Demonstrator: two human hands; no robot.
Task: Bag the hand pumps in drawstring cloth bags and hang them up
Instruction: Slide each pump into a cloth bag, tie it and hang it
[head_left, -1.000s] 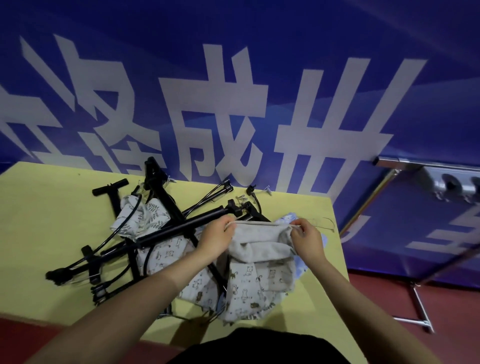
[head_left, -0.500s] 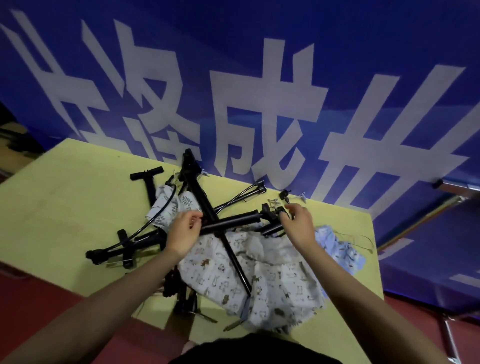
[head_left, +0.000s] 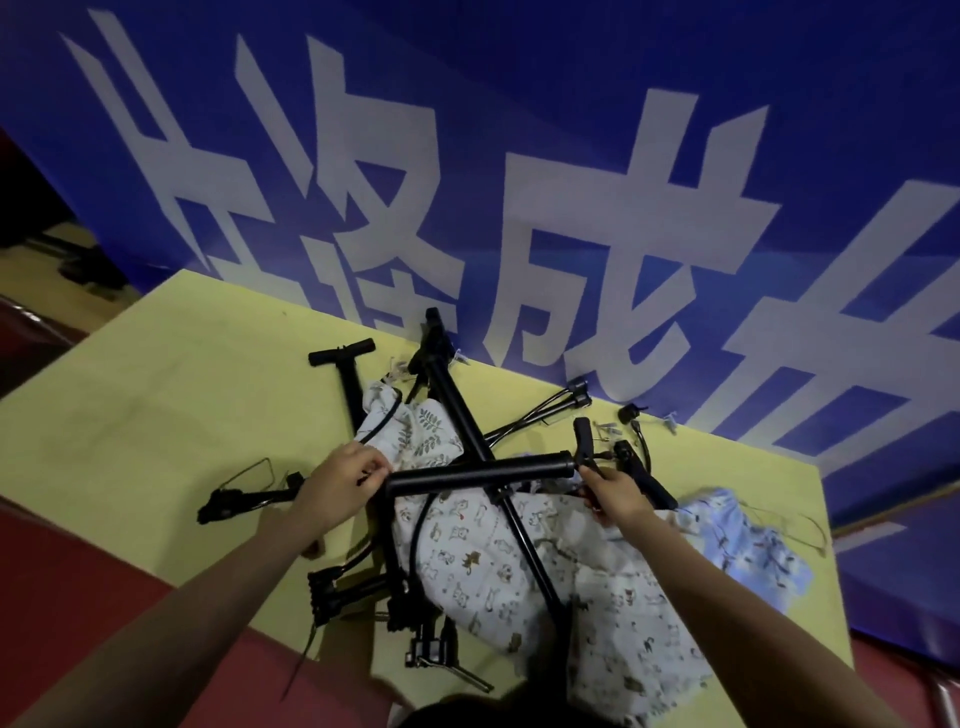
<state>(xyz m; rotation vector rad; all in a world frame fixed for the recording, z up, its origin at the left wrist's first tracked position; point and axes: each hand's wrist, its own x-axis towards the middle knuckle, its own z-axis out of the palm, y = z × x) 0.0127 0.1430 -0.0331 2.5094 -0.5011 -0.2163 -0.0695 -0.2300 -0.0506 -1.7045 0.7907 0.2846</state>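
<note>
Between both hands' grips (left hand (head_left: 347, 480), right hand (head_left: 615, 493)) lies 1 pump barrel (head_left: 480, 474).

Several black hand pumps lie tangled in a heap on the yellow table. One pump (head_left: 480, 473) lies crosswise on top, its thick barrel nearly level, its T-handle (head_left: 584, 439) at the right end. A second pump (head_left: 467, 426) crosses under it on a diagonal, its thin rod running down toward the near edge. A third (head_left: 348, 384) lies at the back left, T-handle away, its lower part hidden under a leaf-print cloth bag (head_left: 415, 431). A larger white bag with small animal figures (head_left: 519, 566) is spread flat beneath the crossed pumps, reaching the near edge. A pale blue patterned bag (head_left: 748, 545) lies crumpled to the right.
</note>
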